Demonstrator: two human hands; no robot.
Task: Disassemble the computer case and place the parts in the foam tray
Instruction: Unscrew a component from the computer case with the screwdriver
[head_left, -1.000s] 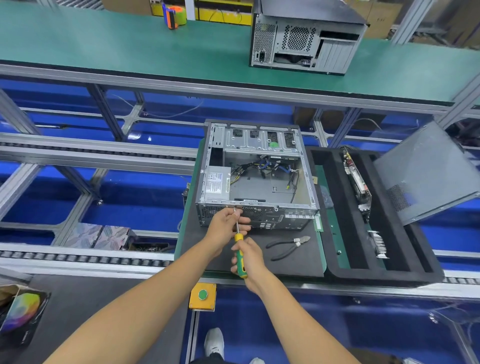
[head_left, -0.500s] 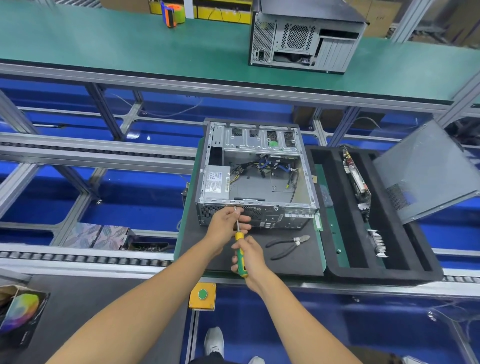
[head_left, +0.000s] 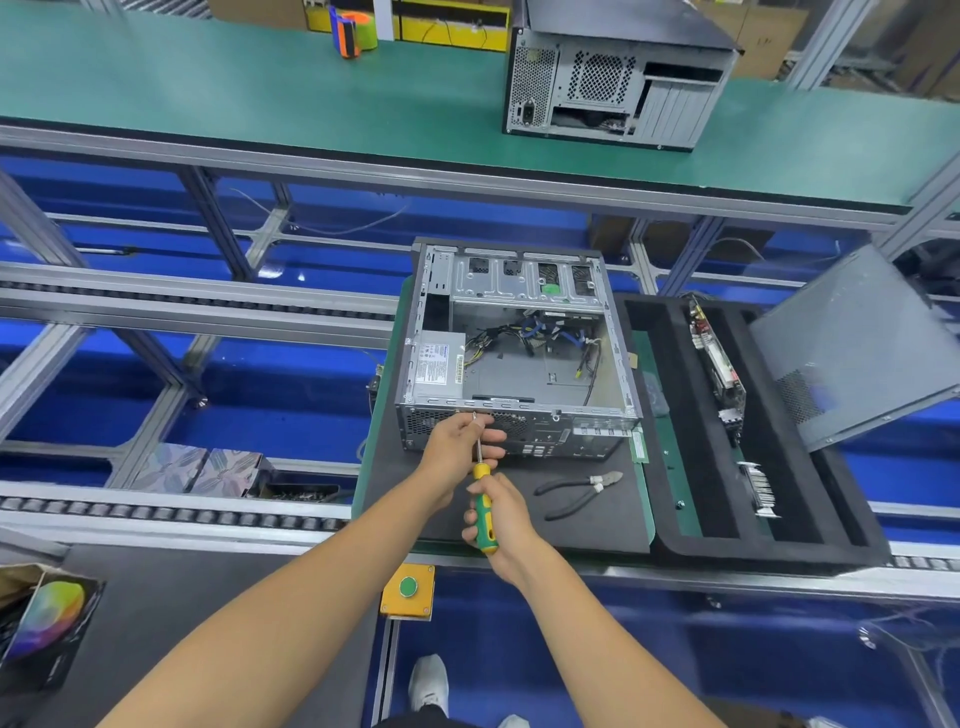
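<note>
An open grey computer case (head_left: 519, 353) lies on its side on a dark mat, with a power supply (head_left: 435, 364) and loose cables inside. My right hand (head_left: 498, 514) grips the green and yellow handle of a screwdriver (head_left: 482, 499). Its tip meets the case's near rear panel. My left hand (head_left: 457, 447) holds the metal shaft near the tip, fingers curled round it. To the right lies a black foam tray (head_left: 779, 545) holding a circuit board (head_left: 719, 364) on edge and a small card (head_left: 758, 488).
Black-handled pliers (head_left: 582, 491) lie on the mat right of my hands. A grey side panel (head_left: 852, 348) leans on the tray's far right edge. A second computer case (head_left: 618, 78) stands on the green belt behind. A yellow button box (head_left: 408, 590) sits below the mat.
Both hands stay at the case's rear panel with the screwdriver; the right hand has shifted slightly on the handle. Nothing else has moved.
</note>
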